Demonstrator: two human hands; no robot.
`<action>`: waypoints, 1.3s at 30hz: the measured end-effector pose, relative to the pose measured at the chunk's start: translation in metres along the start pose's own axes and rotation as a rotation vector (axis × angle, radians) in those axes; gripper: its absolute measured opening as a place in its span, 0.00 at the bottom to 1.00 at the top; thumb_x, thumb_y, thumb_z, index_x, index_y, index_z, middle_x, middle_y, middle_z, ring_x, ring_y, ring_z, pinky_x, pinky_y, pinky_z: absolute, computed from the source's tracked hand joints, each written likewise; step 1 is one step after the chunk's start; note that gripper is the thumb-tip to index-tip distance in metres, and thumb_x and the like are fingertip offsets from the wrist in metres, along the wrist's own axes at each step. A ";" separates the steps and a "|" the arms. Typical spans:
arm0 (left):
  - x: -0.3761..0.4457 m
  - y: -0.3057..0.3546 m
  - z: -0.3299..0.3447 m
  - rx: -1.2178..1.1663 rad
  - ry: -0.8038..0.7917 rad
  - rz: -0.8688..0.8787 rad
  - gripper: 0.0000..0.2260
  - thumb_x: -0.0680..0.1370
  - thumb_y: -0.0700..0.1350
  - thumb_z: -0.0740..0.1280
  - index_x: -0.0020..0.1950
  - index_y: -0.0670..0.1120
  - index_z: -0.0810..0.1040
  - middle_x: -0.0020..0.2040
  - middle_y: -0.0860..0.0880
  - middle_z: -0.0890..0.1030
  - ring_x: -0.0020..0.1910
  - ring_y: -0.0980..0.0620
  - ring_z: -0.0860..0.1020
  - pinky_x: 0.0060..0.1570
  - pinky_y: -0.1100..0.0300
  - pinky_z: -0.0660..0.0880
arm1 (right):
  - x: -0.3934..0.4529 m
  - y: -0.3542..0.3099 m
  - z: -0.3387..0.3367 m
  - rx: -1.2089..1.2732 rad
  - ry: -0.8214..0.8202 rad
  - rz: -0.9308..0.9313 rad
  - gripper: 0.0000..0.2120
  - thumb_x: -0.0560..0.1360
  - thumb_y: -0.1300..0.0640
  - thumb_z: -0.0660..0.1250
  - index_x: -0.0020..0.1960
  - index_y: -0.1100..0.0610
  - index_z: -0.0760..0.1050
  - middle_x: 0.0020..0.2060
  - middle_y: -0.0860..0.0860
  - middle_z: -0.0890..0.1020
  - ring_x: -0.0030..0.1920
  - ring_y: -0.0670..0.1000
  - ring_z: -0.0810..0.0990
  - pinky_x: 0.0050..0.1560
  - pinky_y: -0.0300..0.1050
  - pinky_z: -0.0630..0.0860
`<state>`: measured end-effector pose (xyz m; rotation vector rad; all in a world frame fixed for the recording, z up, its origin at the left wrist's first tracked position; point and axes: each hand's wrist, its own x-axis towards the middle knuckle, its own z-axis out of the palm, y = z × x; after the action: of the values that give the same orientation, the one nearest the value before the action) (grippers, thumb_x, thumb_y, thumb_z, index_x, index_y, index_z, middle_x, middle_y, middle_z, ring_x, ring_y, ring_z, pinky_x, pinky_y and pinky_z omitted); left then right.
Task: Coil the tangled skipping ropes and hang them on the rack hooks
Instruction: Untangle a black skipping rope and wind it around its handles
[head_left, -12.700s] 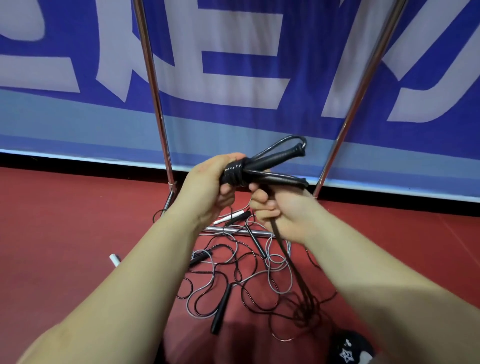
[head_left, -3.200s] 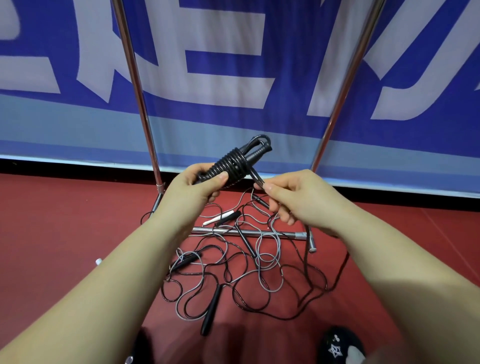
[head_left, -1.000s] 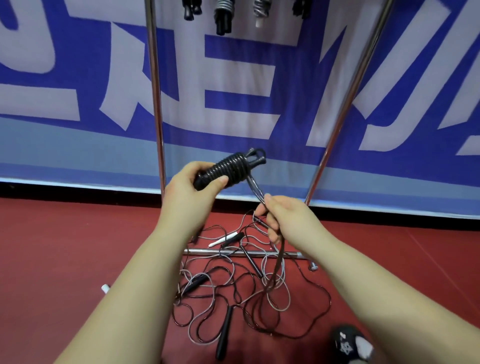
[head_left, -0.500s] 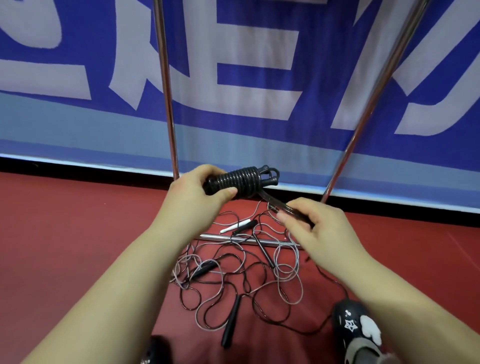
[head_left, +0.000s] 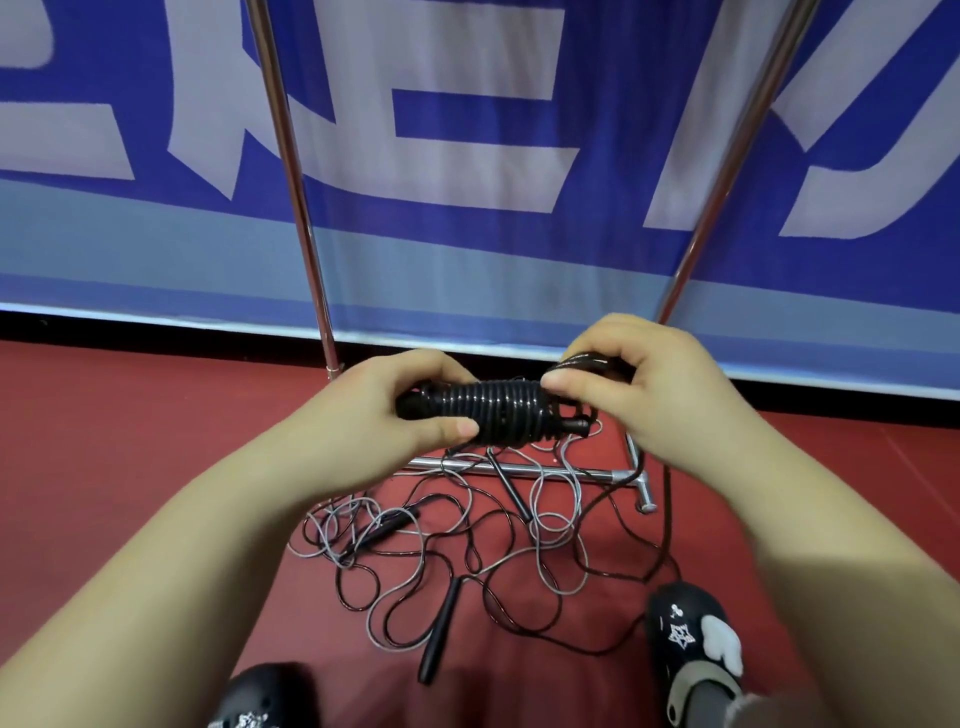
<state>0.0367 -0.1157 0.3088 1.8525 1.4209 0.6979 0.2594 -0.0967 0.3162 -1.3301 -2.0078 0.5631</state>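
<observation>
A black skipping rope (head_left: 498, 413) is wound in tight turns round its two handles. My left hand (head_left: 384, 410) grips the bundle's left end. At the bundle's right end my right hand (head_left: 644, 384) pinches the rope's free cord, and a strand trails from there down to the floor. Below lies a tangle of black and grey ropes (head_left: 467, 545) with loose black handles on the red floor. The rack's two chrome uprights (head_left: 291, 171) rise behind; its hooks are out of view.
The rack's chrome base bar (head_left: 519, 470) lies on the floor under my hands. A blue and white banner (head_left: 467, 156) stands close behind the rack. My two dark shoes (head_left: 691, 639) are at the bottom edge, beside the tangle.
My right hand has come up from below the bundle to its right end, carrying the cord with it. The view has tilted down; both shoes now show.
</observation>
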 end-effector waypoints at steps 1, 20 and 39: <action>-0.001 0.001 0.000 -0.028 -0.019 0.028 0.09 0.73 0.44 0.73 0.49 0.57 0.79 0.44 0.55 0.82 0.41 0.56 0.80 0.44 0.63 0.75 | 0.000 0.002 -0.003 0.032 -0.025 0.061 0.10 0.68 0.44 0.71 0.37 0.50 0.79 0.36 0.50 0.80 0.39 0.49 0.77 0.47 0.48 0.73; -0.004 0.004 0.011 -0.798 -0.027 -0.020 0.07 0.65 0.43 0.72 0.42 0.47 0.82 0.37 0.47 0.78 0.35 0.53 0.73 0.36 0.67 0.71 | -0.002 -0.015 0.020 0.857 -0.057 0.457 0.15 0.79 0.64 0.52 0.41 0.55 0.73 0.25 0.47 0.76 0.20 0.44 0.62 0.23 0.35 0.53; 0.001 0.015 0.022 -0.910 0.210 -0.125 0.09 0.67 0.44 0.69 0.46 0.42 0.78 0.32 0.51 0.75 0.29 0.54 0.70 0.30 0.68 0.70 | 0.001 -0.024 0.033 0.982 0.071 0.281 0.12 0.68 0.42 0.63 0.34 0.48 0.79 0.25 0.46 0.58 0.25 0.43 0.55 0.22 0.34 0.53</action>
<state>0.0627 -0.1212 0.3064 0.9918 1.0460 1.2404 0.2197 -0.1050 0.3100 -0.9562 -1.1691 1.3769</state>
